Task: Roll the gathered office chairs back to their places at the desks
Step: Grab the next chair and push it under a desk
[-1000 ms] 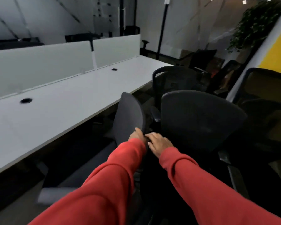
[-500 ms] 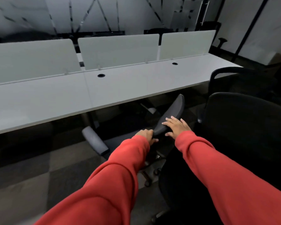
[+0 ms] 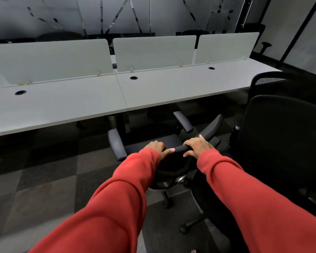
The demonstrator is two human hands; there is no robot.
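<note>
Grey office chair (image 3: 211, 127) is standing on the carpet just in front of the long white desk (image 3: 153, 92), near the seam between two desk sections. Its seat is facing the desk and its backrest is facing the person. Backrest top edge is running diagonally, from near centre up toward the right. Two padded armrests are showing, one at left (image 3: 117, 146) and one nearer the desk (image 3: 183, 122); the front of the seat is lying about under the desk edge. Wheeled base (image 3: 168, 181) is partly showing below the seat.

Left hand (image 3: 156, 147) is gripping the near end of the backrest's top edge, fingers curled over it and thumb lying along the rim. Right hand (image 3: 197, 146) is gripping the same edge just beside it, fingers wrapped over the top and thumb tucked underneath. Both arms are reaching forward in red sleeves (image 3: 117, 207).

A black chair (image 3: 281, 143) is sitting close on the right, its back toward the camera. A mesh-backed chair (image 3: 266, 83) is standing behind it by the desk's end. Frosted divider panels (image 3: 153, 52) are lining the desk's far edge, and round cable holes (image 3: 133, 77) are spaced along the top. Checked carpet tiles (image 3: 35, 189) are covering the floor.
</note>
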